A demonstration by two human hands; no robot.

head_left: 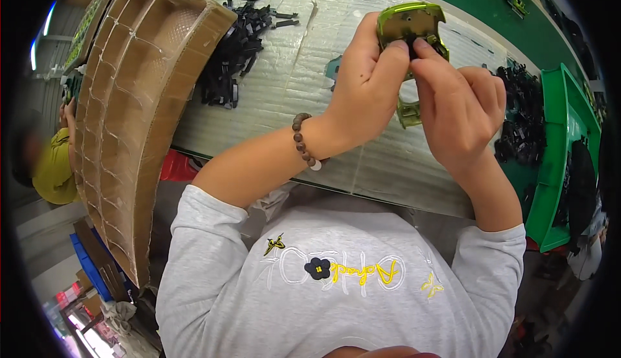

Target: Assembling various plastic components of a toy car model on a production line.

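Observation:
A shiny green plastic shell (402, 24), curved with a brownish inner side, is held up over the table by my left hand (365, 79). The left fingers wrap its edge and the thumb presses inside it. My right hand (460, 112) is closed, its fingertips pinched on a small black plastic part (413, 46) inside the shell; the fingers partly hide that part. Below the shell, between my hands, a green translucent frame piece (409, 114) shows; whether it joins the shell I cannot tell.
Black plastic parts (226, 67) lie heaped at left on the foam-covered table (278, 99); another black heap (521, 115) lies at right, beside a green tray (550, 183). A cardboard divider box (169, 92) stands tilted at left. A teal piece (332, 68) lies behind my left wrist. Another person (55, 167) is far left.

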